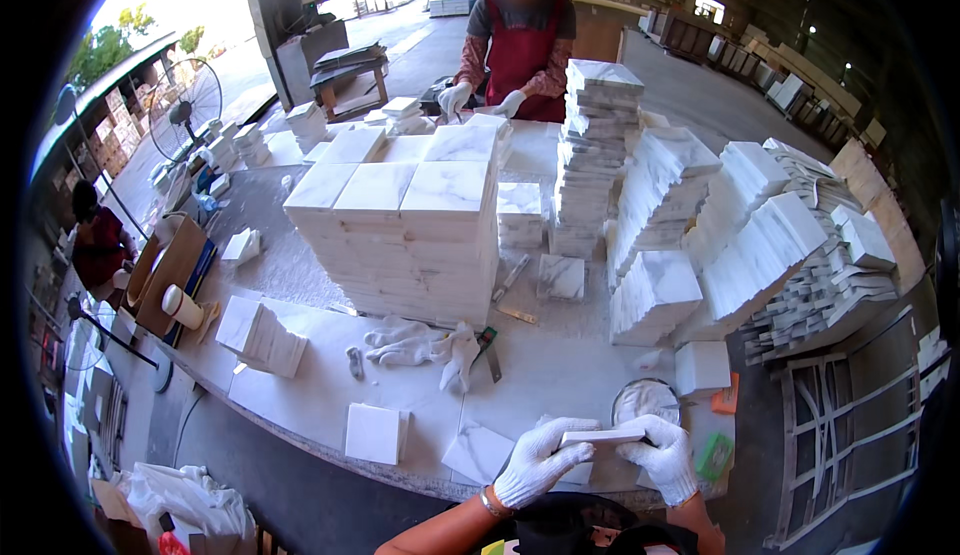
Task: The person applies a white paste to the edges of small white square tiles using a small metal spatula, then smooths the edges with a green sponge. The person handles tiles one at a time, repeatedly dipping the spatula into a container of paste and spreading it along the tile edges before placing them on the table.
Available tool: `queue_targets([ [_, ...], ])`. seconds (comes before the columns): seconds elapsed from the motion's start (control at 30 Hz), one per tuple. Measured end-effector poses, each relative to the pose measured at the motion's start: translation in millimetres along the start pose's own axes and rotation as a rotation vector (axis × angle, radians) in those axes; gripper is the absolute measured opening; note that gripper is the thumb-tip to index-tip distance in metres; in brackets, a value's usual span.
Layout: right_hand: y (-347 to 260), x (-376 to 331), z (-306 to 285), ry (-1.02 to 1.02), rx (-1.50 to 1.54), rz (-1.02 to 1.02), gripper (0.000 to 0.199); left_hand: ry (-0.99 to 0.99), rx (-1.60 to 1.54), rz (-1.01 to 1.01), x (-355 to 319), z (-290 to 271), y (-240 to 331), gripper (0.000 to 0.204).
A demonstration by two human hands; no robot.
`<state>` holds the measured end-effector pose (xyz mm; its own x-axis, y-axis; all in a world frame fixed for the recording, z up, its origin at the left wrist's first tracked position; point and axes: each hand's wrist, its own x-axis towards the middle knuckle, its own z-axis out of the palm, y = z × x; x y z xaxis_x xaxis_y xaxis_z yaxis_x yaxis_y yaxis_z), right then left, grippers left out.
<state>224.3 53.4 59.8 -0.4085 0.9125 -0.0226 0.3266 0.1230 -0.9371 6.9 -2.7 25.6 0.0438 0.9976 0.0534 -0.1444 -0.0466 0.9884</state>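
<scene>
White knit gloves cover both of my hands. Between them, level and seen nearly edge-on, is a thin white marble tile (602, 437). My left hand (540, 463) grips its left end and my right hand (662, 457) its right end. Just beyond my right hand stands a round metal bowl (646, 403) with white paste in it. On the table left of my left hand lie a grey-veined tile (478, 454) and a small pile of square tiles (376, 433). A green block (714, 457) sits beside my right hand, with an orange block (727, 395) behind it.
A large tile stack (400, 245) fills the table's middle; tall leaning stacks (600, 155) rise at right. Crumpled gloves (410, 343) and a square-edged tool (488, 351) lie in front. A co-worker in a red apron (520, 50) works across the table. A metal rack (850, 445) stands at right.
</scene>
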Motion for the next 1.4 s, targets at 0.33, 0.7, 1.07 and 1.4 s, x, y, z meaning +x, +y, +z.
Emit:
queue_targets([
  [0.33, -21, 31, -22, 0.007, 0.058, -0.085, 0.028, -0.189, -0.464, -0.230, 29, -38, -19, 0.065],
  [0.7, -8, 108, -18, -0.219, 0.099, -0.311, 0.031, -0.307, -1.013, -0.646, 83, -44, -34, 0.066],
  [1.07, -6, 129, 2, -0.243, 0.191, -0.084, 0.057, -0.179, -0.810, -0.490, 107, -64, -16, 0.068],
  [1.4, 0, 96, -8, 0.161, 0.333, 0.247, 0.025, -0.136, -0.638, -0.479, 86, -59, -3, 0.076],
])
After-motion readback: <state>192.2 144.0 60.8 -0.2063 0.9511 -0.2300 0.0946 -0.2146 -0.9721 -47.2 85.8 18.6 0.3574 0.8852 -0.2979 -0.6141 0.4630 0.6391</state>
